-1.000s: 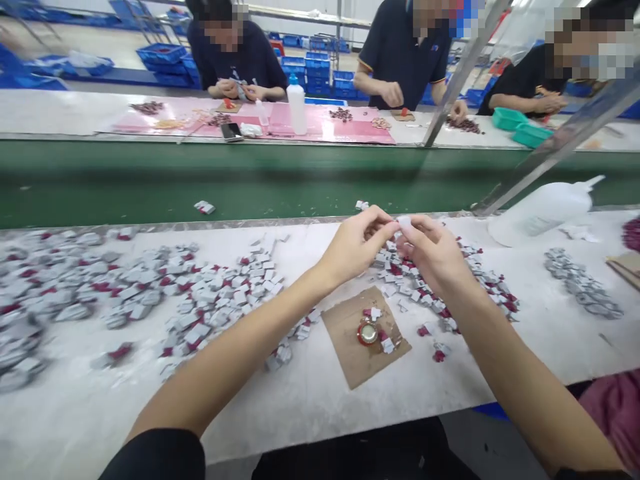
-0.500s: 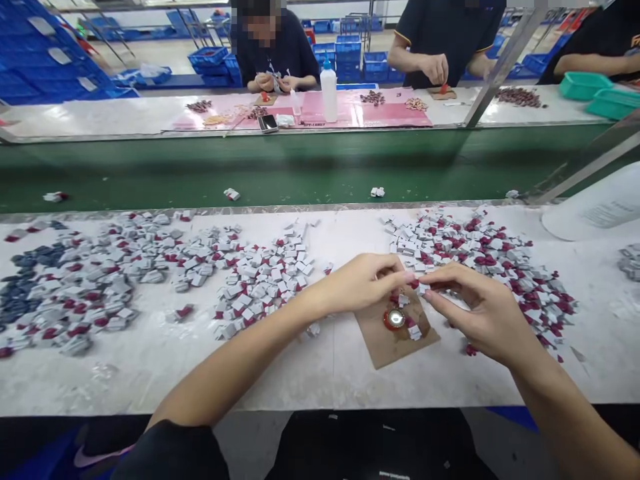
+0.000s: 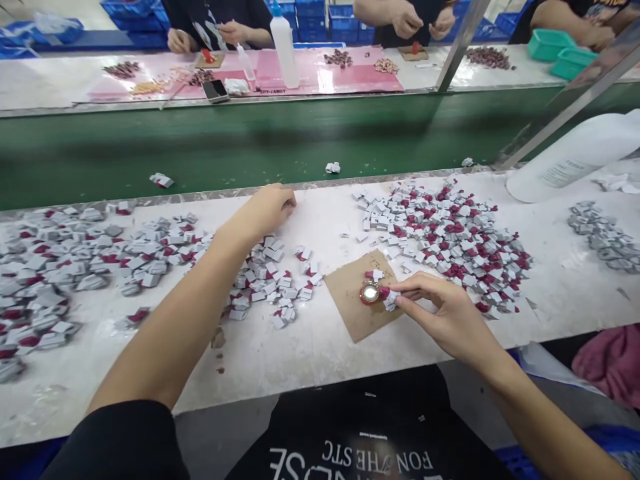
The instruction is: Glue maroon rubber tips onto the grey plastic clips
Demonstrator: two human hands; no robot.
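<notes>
My right hand [image 3: 435,307] pinches a small grey-and-dark-red piece [image 3: 389,297] at the right side of a round, shiny metal item [image 3: 370,293] with a red rim. That item lies on a brown cardboard square [image 3: 350,313], with another grey-and-red piece [image 3: 375,275] just above it. My left hand [image 3: 267,210] is away to the left, over the back of the left pile [image 3: 270,267] of grey and red pieces; its fingers are curled, and what they hold, if anything, is hidden. Right of the cardboard lies a larger pile [image 3: 450,233] of such pieces.
A big white bottle [image 3: 565,160] leans at the right, near a metal post [image 3: 550,113]. Grey pieces [image 3: 603,237] lie at the far right. Beyond the green belt [image 3: 225,147], people work at a table with a white bottle [image 3: 284,50], a phone [image 3: 215,91] and green baskets [image 3: 550,45].
My left hand has moved from the cardboard, back and left to the left pile. My right hand has lowered its piece beside the round item. The camera view has shifted.
</notes>
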